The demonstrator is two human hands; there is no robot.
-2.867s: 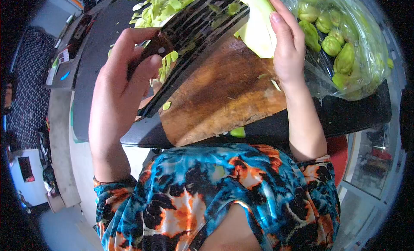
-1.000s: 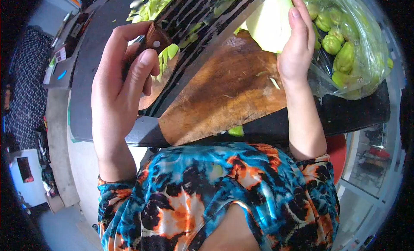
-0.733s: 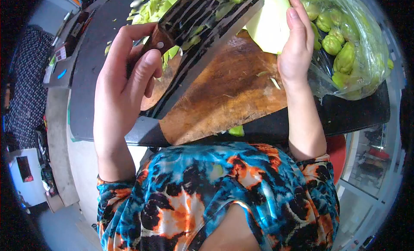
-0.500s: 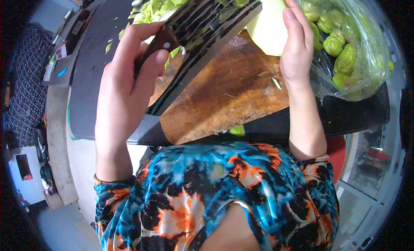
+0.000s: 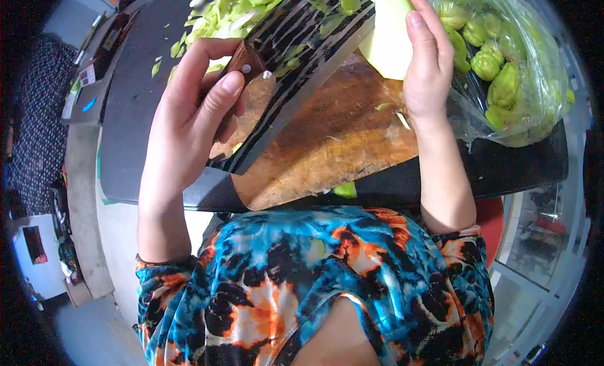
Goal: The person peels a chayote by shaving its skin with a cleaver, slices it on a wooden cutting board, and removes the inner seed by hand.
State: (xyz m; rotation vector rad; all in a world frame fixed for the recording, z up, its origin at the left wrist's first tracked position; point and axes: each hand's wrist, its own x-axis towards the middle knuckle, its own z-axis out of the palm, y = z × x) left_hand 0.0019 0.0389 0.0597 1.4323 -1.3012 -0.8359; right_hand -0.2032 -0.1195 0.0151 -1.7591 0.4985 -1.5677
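Observation:
My left hand [image 5: 195,101] is wrapped round the dark wooden handle of a wide cleaver [image 5: 302,51]. Green bits stick to its dark, streaked blade, which slants up to the right over a brown wooden board [image 5: 340,127]. My right hand [image 5: 428,70] holds a large pale green piece of peeled vegetable [image 5: 387,42], its fingers along the right side. The blade's far end is beside this piece; whether they touch is unclear. Thin green slices [image 5: 226,16] lie heaped beyond my left hand.
A clear plastic bag [image 5: 535,83] with several green chayotes lies right of my right hand. The black table [image 5: 138,133] carries scattered slices at the left. A green scrap [image 5: 345,190] lies at the board's near edge. A red stool [image 5: 491,230] stands below the table at the right.
The cleaver has tilted back and forth in my left hand, and that hand is now slightly further right. My right hand and the pale piece have shifted a little, still together.

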